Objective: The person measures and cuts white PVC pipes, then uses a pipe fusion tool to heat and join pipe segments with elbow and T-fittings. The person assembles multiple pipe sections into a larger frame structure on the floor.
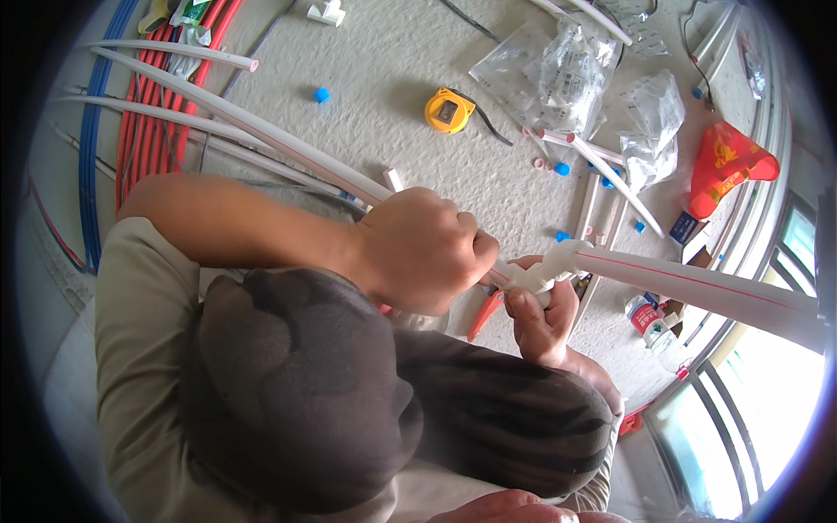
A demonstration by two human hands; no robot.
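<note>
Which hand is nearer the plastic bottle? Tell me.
Right. In the picture, the right hand, on the fitting, is left of the bottle; the left hand, around the pipe, is farther left and higher.

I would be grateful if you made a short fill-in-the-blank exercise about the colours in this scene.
1. The left hand grips a pipe, while the right hand holds a pipe fitting coloured ____.
2. The tape measure on the floor has a ____ case.
3. The bundled tubes left of the red tubes are ____.
4. The clear plastic bottle has a ____ cap.

Missing words: white; yellow; blue; red.
</note>
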